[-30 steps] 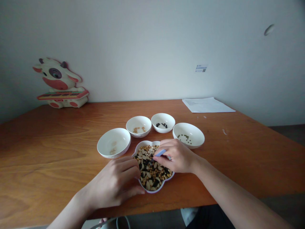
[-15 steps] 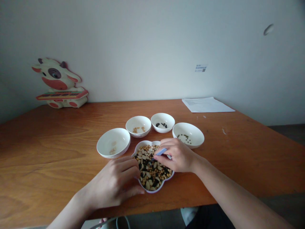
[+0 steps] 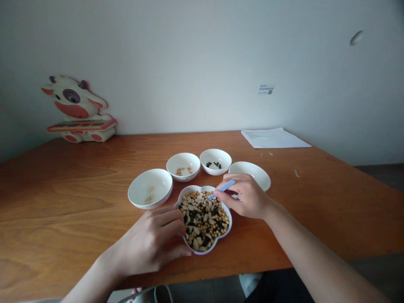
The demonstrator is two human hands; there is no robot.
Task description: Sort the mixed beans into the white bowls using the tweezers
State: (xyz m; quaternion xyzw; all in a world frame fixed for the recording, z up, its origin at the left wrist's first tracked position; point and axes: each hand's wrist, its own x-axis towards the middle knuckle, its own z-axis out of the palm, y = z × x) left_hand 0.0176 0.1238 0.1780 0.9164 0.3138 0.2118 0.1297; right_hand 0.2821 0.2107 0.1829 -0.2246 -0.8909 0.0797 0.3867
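Observation:
A scalloped white bowl [image 3: 202, 253] with a lavender outside holds a mix of peanuts, yellow beans and dark beans. At its left side my left hand [image 3: 154, 240] grips the rim, fingers curled over the edge and thumb lower down. My right hand [image 3: 244, 195] pinches slim lavender tweezers [image 3: 225, 186] above the bowl's upper right edge. The tweezers' tip is down by the peanuts; whether it holds a bean cannot be made out. Behind my right hand stands a white bowl [image 3: 257, 172], its contents hidden by the hand.
A white bowl [image 3: 139, 189] with pale pieces stands at left, a bowl [image 3: 173, 166] with yellow beans behind, and a bowl [image 3: 225, 160] with black beans beside it. Farther back are a cow toy keyboard [image 3: 82, 111] and papers [image 3: 277, 139] against the wall.
My right hand has moved up and right with the tweezers, from the bowl's middle to its upper right edge. It now covers the green beans in the right bowl. My left hand has stayed put.

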